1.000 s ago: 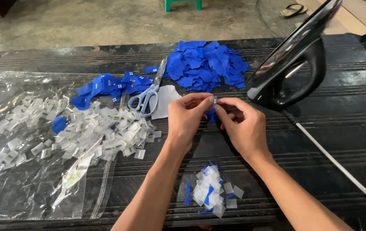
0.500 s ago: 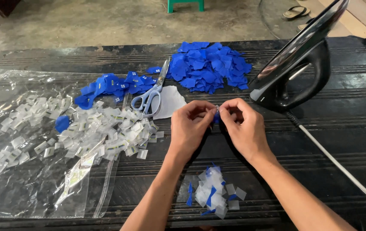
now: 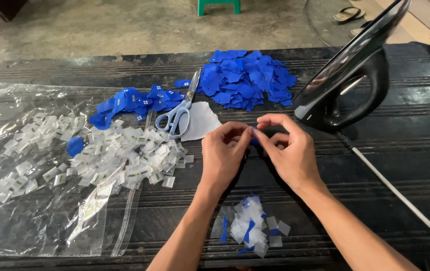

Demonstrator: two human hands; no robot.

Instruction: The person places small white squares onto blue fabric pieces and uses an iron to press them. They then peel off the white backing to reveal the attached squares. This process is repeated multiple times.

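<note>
Dark ribbed boards make up the desk (image 3: 400,200), set on a bare concrete floor. Both hands meet at its middle: the left hand (image 3: 223,155) and right hand (image 3: 287,150) have their fingers pinched together on a tiny blue piece (image 3: 253,142), too hidden to tell its shape or which way it points. Behind them lie scissors (image 3: 177,113), tips pointing away, and a pile of blue scraps (image 3: 247,80). An iron (image 3: 348,85) stands upright to the right. Small clear packets (image 3: 124,155) spread over a plastic bag (image 3: 34,221) on the left; a little heap of finished pieces (image 3: 252,228) sits between the forearms.
</note>
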